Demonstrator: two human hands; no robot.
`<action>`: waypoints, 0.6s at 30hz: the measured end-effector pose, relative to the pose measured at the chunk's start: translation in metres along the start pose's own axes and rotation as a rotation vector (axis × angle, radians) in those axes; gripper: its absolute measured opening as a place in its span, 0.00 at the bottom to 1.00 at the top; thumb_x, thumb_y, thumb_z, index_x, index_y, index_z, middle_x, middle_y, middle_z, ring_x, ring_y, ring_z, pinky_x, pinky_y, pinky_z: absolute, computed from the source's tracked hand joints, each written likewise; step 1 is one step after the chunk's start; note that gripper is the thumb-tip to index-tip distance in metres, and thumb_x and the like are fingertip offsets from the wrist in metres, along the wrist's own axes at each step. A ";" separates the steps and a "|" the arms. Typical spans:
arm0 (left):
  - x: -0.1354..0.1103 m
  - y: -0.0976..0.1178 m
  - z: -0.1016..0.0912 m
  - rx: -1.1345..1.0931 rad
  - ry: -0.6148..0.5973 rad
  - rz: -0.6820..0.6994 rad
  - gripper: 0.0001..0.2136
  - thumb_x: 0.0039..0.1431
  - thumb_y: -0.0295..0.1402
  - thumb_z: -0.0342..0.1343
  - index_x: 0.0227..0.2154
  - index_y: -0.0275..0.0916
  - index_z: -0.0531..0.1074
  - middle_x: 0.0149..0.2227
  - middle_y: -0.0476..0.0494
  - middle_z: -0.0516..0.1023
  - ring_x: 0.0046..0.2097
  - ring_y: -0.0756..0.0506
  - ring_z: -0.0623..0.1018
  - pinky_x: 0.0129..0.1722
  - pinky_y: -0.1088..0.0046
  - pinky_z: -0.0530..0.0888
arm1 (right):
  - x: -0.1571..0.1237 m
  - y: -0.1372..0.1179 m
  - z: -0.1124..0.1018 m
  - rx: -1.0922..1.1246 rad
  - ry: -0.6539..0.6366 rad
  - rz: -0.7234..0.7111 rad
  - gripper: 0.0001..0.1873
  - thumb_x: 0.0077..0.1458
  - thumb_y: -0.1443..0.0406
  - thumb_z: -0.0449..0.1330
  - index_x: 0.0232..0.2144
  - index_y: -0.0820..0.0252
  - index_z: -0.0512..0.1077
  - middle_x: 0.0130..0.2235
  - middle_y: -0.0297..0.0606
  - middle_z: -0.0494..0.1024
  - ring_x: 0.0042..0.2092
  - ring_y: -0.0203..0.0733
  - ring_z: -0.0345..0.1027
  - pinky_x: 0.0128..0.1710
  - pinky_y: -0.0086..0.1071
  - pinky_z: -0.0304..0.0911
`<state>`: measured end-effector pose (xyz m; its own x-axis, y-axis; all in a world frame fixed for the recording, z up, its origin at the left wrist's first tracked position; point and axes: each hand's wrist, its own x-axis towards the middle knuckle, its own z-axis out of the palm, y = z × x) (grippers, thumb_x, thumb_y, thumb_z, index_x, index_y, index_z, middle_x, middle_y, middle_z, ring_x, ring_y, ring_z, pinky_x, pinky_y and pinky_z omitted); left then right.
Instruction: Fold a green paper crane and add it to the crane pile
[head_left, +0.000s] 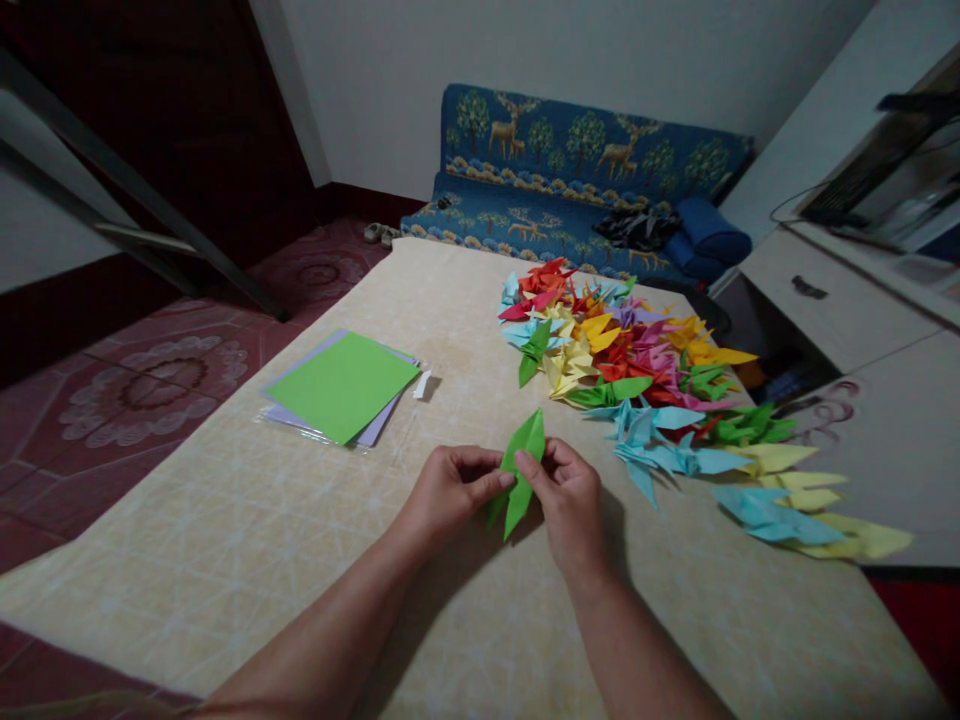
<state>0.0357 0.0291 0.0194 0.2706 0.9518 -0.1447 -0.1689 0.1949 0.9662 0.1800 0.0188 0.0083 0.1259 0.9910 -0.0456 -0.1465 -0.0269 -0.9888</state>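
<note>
A folded piece of green origami paper is held up over the table between my two hands. It has a long diamond shape, with a pointed tip at the top and split points at the bottom. My left hand pinches its left edge between thumb and fingers. On the other side my right hand grips it, thumb across the front and fingers behind. Many folded paper cranes in red, yellow, blue, green, pink and orange lie heaped to the right of my hands.
Flat green sheets lie over purple ones on a clear plastic wrapper at the left, beside a small white scrap. A patterned cloth covers the table. Behind stands a blue sofa; a white cabinet is at the right.
</note>
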 end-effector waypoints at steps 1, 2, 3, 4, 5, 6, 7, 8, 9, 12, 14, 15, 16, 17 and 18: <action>0.000 -0.001 0.000 -0.051 0.016 -0.032 0.12 0.44 0.36 0.68 0.31 0.34 0.82 0.28 0.40 0.81 0.28 0.47 0.76 0.30 0.72 0.71 | 0.000 0.001 0.001 0.018 -0.019 0.002 0.12 0.48 0.58 0.67 0.30 0.59 0.71 0.26 0.31 0.75 0.26 0.36 0.67 0.26 0.27 0.62; 0.001 -0.001 0.000 -0.090 0.040 -0.054 0.12 0.43 0.36 0.69 0.30 0.34 0.82 0.27 0.40 0.81 0.27 0.48 0.76 0.30 0.73 0.71 | -0.001 0.001 0.001 0.036 -0.036 0.001 0.12 0.48 0.59 0.67 0.31 0.59 0.72 0.28 0.32 0.76 0.28 0.37 0.69 0.27 0.27 0.64; 0.001 0.000 0.000 -0.117 0.067 -0.066 0.12 0.42 0.36 0.70 0.29 0.33 0.82 0.26 0.40 0.81 0.26 0.48 0.75 0.29 0.74 0.71 | -0.001 0.002 0.002 0.054 -0.048 -0.003 0.12 0.48 0.59 0.67 0.32 0.59 0.72 0.29 0.33 0.77 0.29 0.37 0.70 0.29 0.28 0.65; 0.001 0.000 0.000 -0.140 0.093 -0.073 0.12 0.42 0.36 0.70 0.28 0.33 0.81 0.26 0.41 0.81 0.25 0.49 0.75 0.28 0.75 0.71 | -0.001 0.002 0.003 0.069 -0.054 -0.008 0.12 0.48 0.60 0.67 0.33 0.58 0.72 0.31 0.34 0.77 0.31 0.38 0.71 0.30 0.28 0.66; 0.001 0.000 0.000 -0.164 0.116 -0.077 0.12 0.42 0.35 0.70 0.28 0.32 0.81 0.25 0.42 0.81 0.25 0.50 0.75 0.28 0.75 0.71 | -0.001 0.003 0.004 0.082 -0.058 -0.013 0.12 0.48 0.60 0.67 0.34 0.58 0.72 0.32 0.34 0.78 0.32 0.38 0.72 0.31 0.28 0.66; 0.001 0.001 0.000 -0.194 0.133 -0.077 0.12 0.42 0.34 0.70 0.29 0.32 0.80 0.25 0.42 0.80 0.25 0.50 0.75 0.28 0.76 0.72 | -0.001 0.003 0.005 0.091 -0.057 -0.017 0.13 0.47 0.61 0.68 0.35 0.58 0.72 0.33 0.35 0.79 0.33 0.39 0.73 0.32 0.28 0.67; 0.002 0.000 0.000 -0.225 0.145 -0.074 0.13 0.41 0.33 0.71 0.30 0.32 0.80 0.25 0.43 0.80 0.25 0.51 0.76 0.28 0.76 0.72 | -0.001 0.003 0.007 0.096 -0.052 -0.018 0.13 0.47 0.61 0.68 0.35 0.58 0.72 0.33 0.35 0.79 0.34 0.39 0.73 0.33 0.29 0.67; 0.002 0.000 0.000 -0.253 0.150 -0.071 0.14 0.40 0.33 0.71 0.32 0.32 0.79 0.25 0.44 0.80 0.25 0.50 0.76 0.28 0.76 0.73 | -0.002 0.004 0.008 0.097 -0.045 -0.016 0.14 0.46 0.62 0.69 0.35 0.58 0.72 0.34 0.36 0.80 0.34 0.40 0.74 0.33 0.29 0.68; 0.002 -0.001 0.000 -0.275 0.151 -0.070 0.16 0.39 0.32 0.72 0.34 0.32 0.79 0.26 0.44 0.81 0.26 0.50 0.77 0.28 0.76 0.73 | -0.002 0.004 0.009 0.096 -0.034 -0.015 0.15 0.45 0.62 0.69 0.35 0.59 0.71 0.33 0.37 0.80 0.34 0.40 0.74 0.33 0.30 0.68; 0.002 -0.003 0.001 -0.302 0.136 -0.087 0.21 0.38 0.33 0.72 0.38 0.32 0.77 0.27 0.42 0.81 0.27 0.49 0.78 0.28 0.75 0.74 | -0.002 0.005 0.012 0.080 0.010 -0.031 0.15 0.44 0.63 0.70 0.35 0.59 0.71 0.32 0.37 0.80 0.34 0.40 0.75 0.33 0.30 0.68; 0.002 -0.003 0.002 -0.296 0.134 -0.098 0.22 0.38 0.34 0.72 0.38 0.31 0.77 0.28 0.41 0.81 0.27 0.48 0.79 0.29 0.74 0.75 | -0.003 0.006 0.012 0.047 0.030 -0.049 0.15 0.45 0.63 0.70 0.35 0.59 0.70 0.32 0.37 0.80 0.33 0.40 0.75 0.32 0.30 0.68; 0.002 -0.003 0.002 -0.288 0.138 -0.099 0.22 0.38 0.35 0.72 0.38 0.31 0.77 0.28 0.41 0.82 0.27 0.48 0.79 0.29 0.74 0.75 | -0.003 0.006 0.012 0.026 0.033 -0.055 0.16 0.45 0.63 0.70 0.35 0.59 0.70 0.32 0.37 0.80 0.33 0.40 0.74 0.31 0.30 0.67; 0.002 -0.003 0.002 -0.277 0.144 -0.096 0.22 0.38 0.35 0.72 0.38 0.32 0.77 0.27 0.41 0.81 0.27 0.48 0.78 0.29 0.74 0.74 | -0.003 0.006 0.012 0.007 0.033 -0.057 0.16 0.45 0.63 0.70 0.34 0.59 0.70 0.32 0.36 0.80 0.32 0.40 0.74 0.30 0.30 0.67; 0.002 -0.002 0.002 -0.261 0.150 -0.089 0.21 0.39 0.36 0.72 0.37 0.32 0.78 0.27 0.41 0.81 0.26 0.48 0.78 0.28 0.75 0.74 | -0.003 0.006 0.011 -0.012 0.031 -0.057 0.15 0.45 0.62 0.70 0.34 0.59 0.70 0.31 0.36 0.79 0.31 0.40 0.73 0.29 0.29 0.66; 0.001 -0.002 0.002 -0.244 0.149 -0.081 0.20 0.40 0.35 0.71 0.37 0.32 0.78 0.27 0.42 0.81 0.26 0.49 0.77 0.27 0.76 0.72 | -0.003 0.005 0.010 -0.030 0.027 -0.055 0.15 0.45 0.62 0.69 0.34 0.59 0.70 0.30 0.35 0.79 0.30 0.40 0.73 0.28 0.29 0.65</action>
<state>0.0388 0.0295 0.0176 0.1530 0.9515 -0.2669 -0.3798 0.3060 0.8730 0.1688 0.0170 0.0045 0.1591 0.9872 0.0057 -0.1093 0.0234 -0.9937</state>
